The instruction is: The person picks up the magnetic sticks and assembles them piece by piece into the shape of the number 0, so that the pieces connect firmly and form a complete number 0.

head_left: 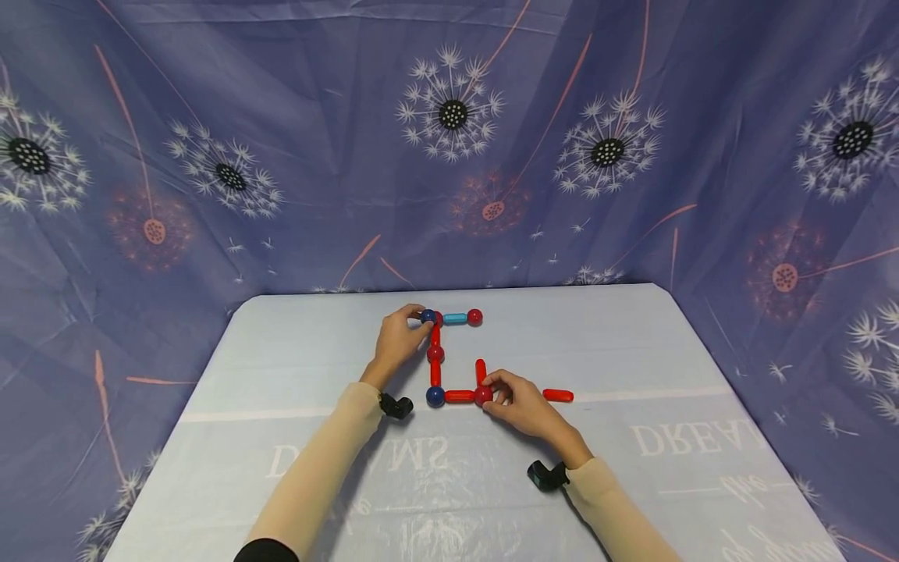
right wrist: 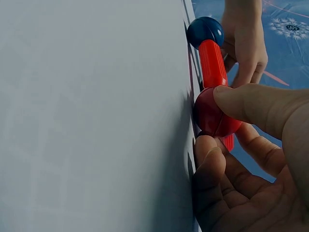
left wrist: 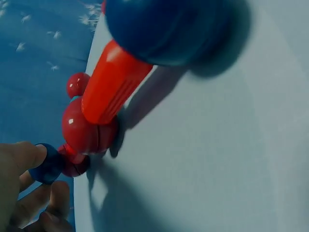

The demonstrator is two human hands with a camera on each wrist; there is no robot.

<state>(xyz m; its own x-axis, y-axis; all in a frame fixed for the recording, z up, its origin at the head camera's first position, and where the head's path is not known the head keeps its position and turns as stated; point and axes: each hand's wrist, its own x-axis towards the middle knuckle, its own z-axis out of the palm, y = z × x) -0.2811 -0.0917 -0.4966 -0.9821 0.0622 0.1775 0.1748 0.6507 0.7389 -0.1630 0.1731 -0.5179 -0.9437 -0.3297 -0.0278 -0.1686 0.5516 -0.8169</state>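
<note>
My left hand (head_left: 397, 343) pinches a dark blue ball (left wrist: 47, 166) between thumb and fingers, close beside a red ball (left wrist: 72, 166) at the far corner. From that corner a light blue rod (head_left: 455, 318) runs right to another red ball (head_left: 474, 317). Red rods (head_left: 435, 373), joined through a middle red ball (head_left: 435, 354), come down to a near blue ball (head_left: 435, 396). There a red rod (head_left: 460, 396) leads right to a red ball (right wrist: 210, 112), which my right hand (head_left: 525, 403) grips with thumb and fingertips. A short red rod (head_left: 481, 371) points away from that ball.
A loose red rod (head_left: 558, 396) lies right of my right hand. All of this is on a white cloth-covered table (head_left: 281, 351) with printed lettering. Behind the table's far edge hangs a blue dandelion-patterned cloth (head_left: 316, 156).
</note>
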